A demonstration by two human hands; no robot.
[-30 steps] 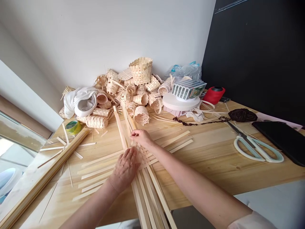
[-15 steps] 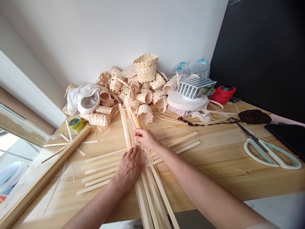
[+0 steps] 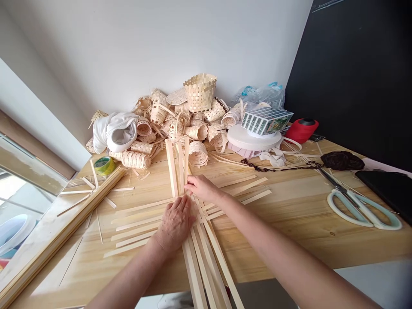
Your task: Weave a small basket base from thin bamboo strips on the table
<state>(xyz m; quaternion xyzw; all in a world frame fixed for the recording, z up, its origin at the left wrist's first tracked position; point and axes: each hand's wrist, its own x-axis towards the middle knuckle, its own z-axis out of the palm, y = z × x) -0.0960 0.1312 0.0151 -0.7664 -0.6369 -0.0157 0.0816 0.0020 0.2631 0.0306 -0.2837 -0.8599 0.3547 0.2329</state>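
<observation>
Pale, flat bamboo strips (image 3: 206, 262) run lengthwise from the table's front edge toward the back. Shorter strips (image 3: 138, 229) cross them and fan out to the left and right. My left hand (image 3: 176, 219) lies flat over the crossing, fingers stretched out, pressing on the strips and hiding much of the weave. Just beyond it, my right hand (image 3: 201, 188) pinches one lengthwise strip (image 3: 186, 156) between thumb and fingers. The far part of that strip stands nearly straight, beside other lengthwise strips.
Several woven baskets (image 3: 199, 93) are heaped against the wall. Large scissors (image 3: 350, 201) lie at right, near dark yarn (image 3: 343, 161) and a red thread cone (image 3: 301, 130). Tape (image 3: 104, 165) and a long strip bundle (image 3: 64, 229) are at left.
The strip in my right hand has swung from a slant to nearly straight, and my right hand has shifted slightly to the right. My left hand stays on the crossing. The view shifts slightly.
</observation>
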